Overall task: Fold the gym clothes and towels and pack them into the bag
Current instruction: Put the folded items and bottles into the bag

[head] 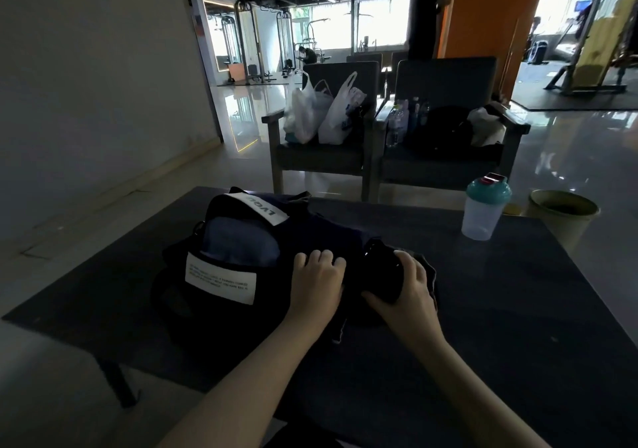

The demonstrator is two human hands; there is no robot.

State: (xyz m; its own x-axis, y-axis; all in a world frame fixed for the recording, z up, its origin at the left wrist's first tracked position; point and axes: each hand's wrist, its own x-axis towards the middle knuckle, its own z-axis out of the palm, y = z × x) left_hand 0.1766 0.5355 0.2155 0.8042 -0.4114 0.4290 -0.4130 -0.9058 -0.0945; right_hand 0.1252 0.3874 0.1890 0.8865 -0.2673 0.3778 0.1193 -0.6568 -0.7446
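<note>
Lying open on the left part of the dark table (518, 309), the black bag (221, 275) shows a white label panel on its near side and a white strip with letters on its far flap; a blue folded cloth (238, 244) sits inside its mouth. Just right of the bag, the left hand (319, 275) reaches forward from a bare forearm, palm down, fingers curled and pressing on a dark garment (331, 237) spread on the table against the bag. Beside it, the right hand (409, 285) wraps around a rolled black bundle of fabric (381, 271), thumb at the near side, fingers over the top. Farther right near the table's far edge stands a clear shaker bottle (485, 206) with a teal lid.
</note>
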